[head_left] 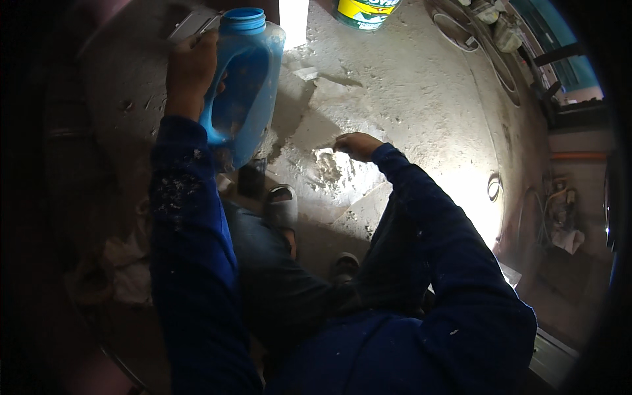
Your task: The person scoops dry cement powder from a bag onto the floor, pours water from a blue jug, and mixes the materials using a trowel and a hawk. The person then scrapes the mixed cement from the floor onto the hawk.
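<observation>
The person's left hand is wrapped around the handle of a blue plastic jug, with fingertips showing through the handle opening. The jug is held off to the left, well apart from the other hand; its threaded neck carries no cap and points toward the far side of the view, while its dirt-smeared base is turned toward the person. The right hand reaches out with its fingers bent downward, just over or at the edge of a pale, lumpy wet patch; whether they touch it or grip anything cannot be told.

Both arms wear dark blue sleeves, the left one flecked with white. Below, between the arms, are dark trousers and two open-toed sandals, standing on a rough grey concrete floor scattered with crumbs and stains.

Farther out, a green-and-yellow bucket stands beyond the hands, near a glaring white upright object. A loop of hose or cable lies at the upper right, and crumpled pale cloth or sacking lies in shadow at the left.
</observation>
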`<state>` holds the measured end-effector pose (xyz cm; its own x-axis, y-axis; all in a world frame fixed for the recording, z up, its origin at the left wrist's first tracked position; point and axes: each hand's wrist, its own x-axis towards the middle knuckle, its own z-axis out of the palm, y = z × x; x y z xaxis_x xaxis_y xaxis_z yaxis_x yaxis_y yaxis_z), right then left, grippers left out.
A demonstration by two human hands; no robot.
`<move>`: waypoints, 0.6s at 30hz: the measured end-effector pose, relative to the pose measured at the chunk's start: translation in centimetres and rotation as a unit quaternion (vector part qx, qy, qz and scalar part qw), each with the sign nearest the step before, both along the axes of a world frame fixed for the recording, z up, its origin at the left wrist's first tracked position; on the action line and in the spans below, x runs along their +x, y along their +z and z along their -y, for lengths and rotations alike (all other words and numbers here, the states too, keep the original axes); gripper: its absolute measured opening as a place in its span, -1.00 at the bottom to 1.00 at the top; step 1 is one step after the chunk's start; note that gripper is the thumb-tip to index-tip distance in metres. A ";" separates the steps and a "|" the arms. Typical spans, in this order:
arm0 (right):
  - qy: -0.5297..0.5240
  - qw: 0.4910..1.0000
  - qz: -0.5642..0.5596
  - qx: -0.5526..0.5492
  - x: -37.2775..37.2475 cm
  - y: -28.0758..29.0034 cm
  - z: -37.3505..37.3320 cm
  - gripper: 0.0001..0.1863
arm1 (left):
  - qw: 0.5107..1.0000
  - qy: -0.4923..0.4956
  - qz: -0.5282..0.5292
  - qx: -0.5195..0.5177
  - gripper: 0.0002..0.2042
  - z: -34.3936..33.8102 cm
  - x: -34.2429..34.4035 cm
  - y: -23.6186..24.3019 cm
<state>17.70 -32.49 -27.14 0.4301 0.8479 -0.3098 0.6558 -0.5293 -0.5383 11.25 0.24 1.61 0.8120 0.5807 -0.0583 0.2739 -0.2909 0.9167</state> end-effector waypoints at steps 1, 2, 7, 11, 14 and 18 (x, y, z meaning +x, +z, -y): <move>-0.032 0.999 -0.022 0.002 0.4 0.6 0.9 -0.67 | 1.000 -0.003 -0.011 -0.003 -0.59 0.0 0.0 0.1; -0.065 0.997 -0.045 0.004 0.9 1.2 1.8 -0.65 | 1.000 -0.007 -0.024 -0.006 -0.58 0.1 0.0 0.1; -0.220 0.972 0.023 -0.079 2.4 2.0 3.6 -0.59 | 1.000 0.000 -0.006 0.001 -0.57 0.5 0.1 0.1; -0.226 0.968 0.063 -0.086 -1.1 0.7 3.4 -0.61 | 1.000 -0.010 -0.026 0.008 -0.58 0.6 0.5 0.0; -0.213 0.977 0.013 -0.019 -3.1 0.5 3.9 -0.62 | 0.999 -0.027 0.016 0.018 -0.59 0.6 0.8 -0.4; -0.353 0.932 -0.023 0.075 -3.6 1.2 5.9 -0.63 | 1.000 -0.028 0.005 0.003 -0.59 0.2 0.9 -1.0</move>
